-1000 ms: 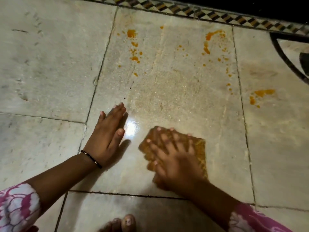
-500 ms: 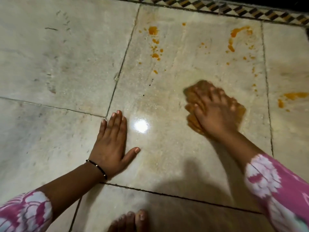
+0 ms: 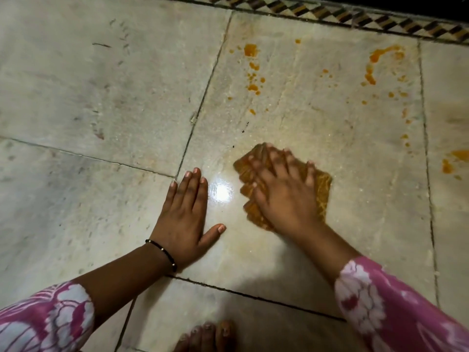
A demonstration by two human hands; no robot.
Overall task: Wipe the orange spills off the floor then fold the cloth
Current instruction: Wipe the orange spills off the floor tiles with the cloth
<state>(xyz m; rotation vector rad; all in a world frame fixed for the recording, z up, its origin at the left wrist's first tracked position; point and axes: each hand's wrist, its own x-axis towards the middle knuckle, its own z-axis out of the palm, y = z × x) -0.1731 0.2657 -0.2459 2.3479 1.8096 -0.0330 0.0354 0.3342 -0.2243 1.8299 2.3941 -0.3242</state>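
Note:
An orange-stained cloth [image 3: 322,185] lies flat on the pale stone floor [image 3: 101,97], mostly hidden under my right hand [image 3: 284,196], which presses on it with spread fingers and looks motion-blurred. My left hand [image 3: 184,214] rests flat on the floor just left of the cloth, fingers straight, thumb out. Orange spills remain farther away: one cluster of drops [image 3: 252,69] at the upper middle, a curved streak with drops [image 3: 378,64] at the upper right, and a patch [image 3: 454,161] at the right edge.
A patterned dark border strip [image 3: 355,17] runs along the far edge of the floor. My bare toes [image 3: 208,336] show at the bottom edge. A bright light reflection [image 3: 222,193] sits between my hands. Tile joints cross the floor.
My right hand has slid the cloth back toward me and to the left, after pushing it far right half a second ago. My left hand stays planted on the floor.

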